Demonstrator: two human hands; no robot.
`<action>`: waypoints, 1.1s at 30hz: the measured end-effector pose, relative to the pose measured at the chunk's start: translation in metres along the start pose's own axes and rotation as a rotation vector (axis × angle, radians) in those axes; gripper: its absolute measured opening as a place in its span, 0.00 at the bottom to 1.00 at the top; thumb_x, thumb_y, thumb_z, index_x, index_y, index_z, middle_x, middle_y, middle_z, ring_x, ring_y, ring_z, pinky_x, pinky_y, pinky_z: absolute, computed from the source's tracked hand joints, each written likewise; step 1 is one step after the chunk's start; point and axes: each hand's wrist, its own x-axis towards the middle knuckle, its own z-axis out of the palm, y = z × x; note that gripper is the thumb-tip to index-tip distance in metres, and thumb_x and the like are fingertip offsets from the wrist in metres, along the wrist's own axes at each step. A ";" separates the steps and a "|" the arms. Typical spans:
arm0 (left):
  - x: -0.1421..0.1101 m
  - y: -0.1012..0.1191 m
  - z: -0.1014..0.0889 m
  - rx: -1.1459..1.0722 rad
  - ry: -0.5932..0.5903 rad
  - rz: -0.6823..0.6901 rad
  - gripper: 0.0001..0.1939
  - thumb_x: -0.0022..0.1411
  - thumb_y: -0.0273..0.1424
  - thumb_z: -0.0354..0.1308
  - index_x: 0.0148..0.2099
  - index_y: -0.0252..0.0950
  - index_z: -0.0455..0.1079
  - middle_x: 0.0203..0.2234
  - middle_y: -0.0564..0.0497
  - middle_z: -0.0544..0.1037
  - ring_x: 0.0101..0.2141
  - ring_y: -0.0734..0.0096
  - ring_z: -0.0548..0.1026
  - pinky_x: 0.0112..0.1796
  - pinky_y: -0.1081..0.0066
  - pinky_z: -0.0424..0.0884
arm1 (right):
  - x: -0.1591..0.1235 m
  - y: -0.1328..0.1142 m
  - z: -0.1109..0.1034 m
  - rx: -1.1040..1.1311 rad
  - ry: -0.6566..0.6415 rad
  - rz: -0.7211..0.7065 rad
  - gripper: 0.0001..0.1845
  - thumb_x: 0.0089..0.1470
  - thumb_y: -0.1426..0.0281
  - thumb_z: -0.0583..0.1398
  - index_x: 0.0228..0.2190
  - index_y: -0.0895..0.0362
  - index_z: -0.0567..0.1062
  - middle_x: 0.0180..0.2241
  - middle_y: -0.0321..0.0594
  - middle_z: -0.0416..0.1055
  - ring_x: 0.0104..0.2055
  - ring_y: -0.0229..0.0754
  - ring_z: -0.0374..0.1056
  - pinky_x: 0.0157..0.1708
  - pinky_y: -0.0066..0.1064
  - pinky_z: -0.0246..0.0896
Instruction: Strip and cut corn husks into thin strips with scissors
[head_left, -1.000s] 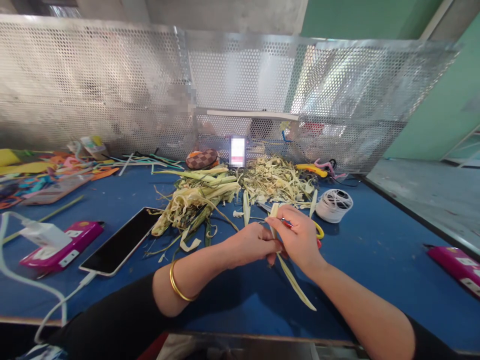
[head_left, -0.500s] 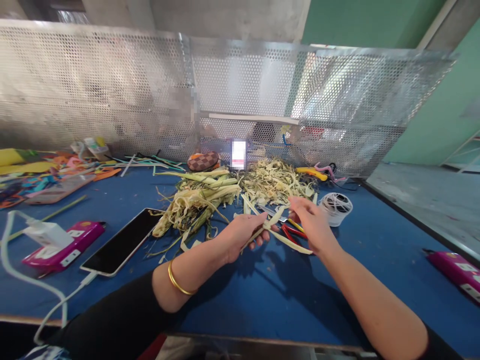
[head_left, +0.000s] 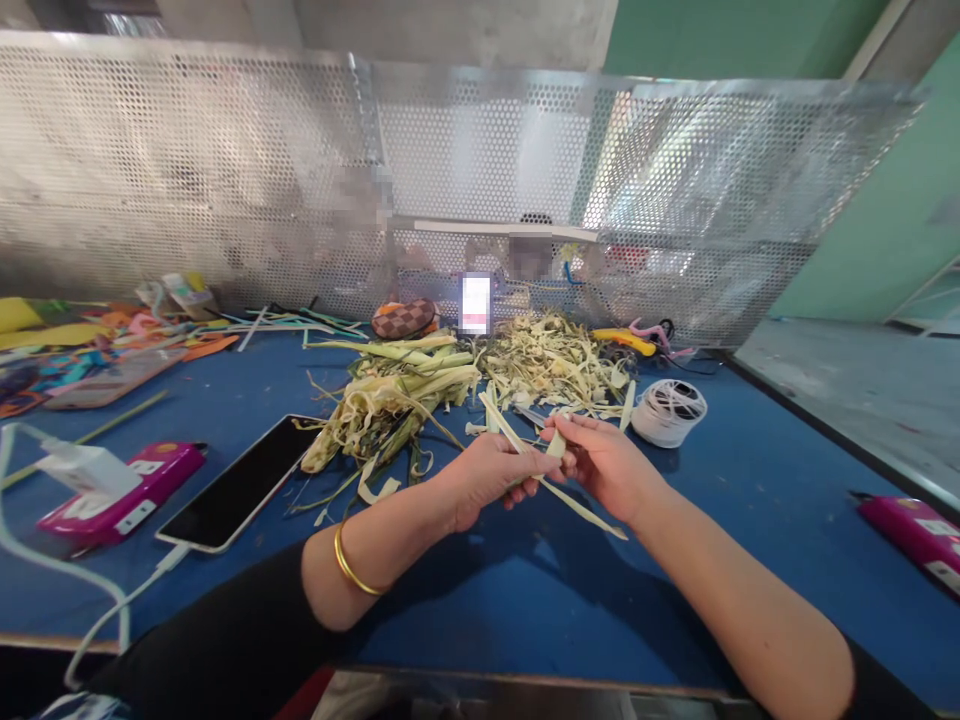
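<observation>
Your left hand (head_left: 489,474) clamps pale husk strips (head_left: 589,513) between thumb and fingers, just right of centre in the lower half of the frame. Your right hand (head_left: 611,465), close beside it, pinches a folded piece of them. On the blue table (head_left: 480,620), husk shreds (head_left: 555,365) lie above your hands, a white cord spool (head_left: 664,425) to their right, a smartphone (head_left: 244,485) lower left.

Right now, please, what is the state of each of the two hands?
Left hand: closed, holding pale strips.
Right hand: closed, pinching a pale strip near the left thumb.
</observation>
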 end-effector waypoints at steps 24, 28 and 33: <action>0.007 0.005 -0.006 -0.610 0.164 0.159 0.10 0.44 0.24 0.66 0.32 0.30 0.72 0.25 0.49 0.77 0.28 0.72 0.74 0.33 0.73 0.69 | -0.017 0.016 0.014 -1.105 -0.059 -0.783 0.12 0.54 0.62 0.58 0.25 0.56 0.74 0.25 0.38 0.73 0.29 0.41 0.67 0.28 0.30 0.59; 0.007 0.004 -0.005 -0.596 0.179 0.190 0.11 0.40 0.26 0.69 0.28 0.30 0.71 0.23 0.50 0.76 0.26 0.73 0.72 0.29 0.73 0.67 | -0.016 0.026 0.020 -1.068 -0.068 -0.752 0.17 0.59 0.65 0.52 0.21 0.56 0.68 0.20 0.35 0.67 0.23 0.38 0.62 0.24 0.28 0.55; 0.009 0.001 -0.004 -0.525 0.204 0.212 0.10 0.38 0.27 0.68 0.24 0.30 0.71 0.20 0.51 0.73 0.25 0.76 0.69 0.28 0.75 0.64 | -0.023 0.020 0.021 -1.139 -0.141 -0.912 0.17 0.58 0.70 0.51 0.18 0.55 0.61 0.20 0.34 0.62 0.24 0.36 0.59 0.25 0.27 0.53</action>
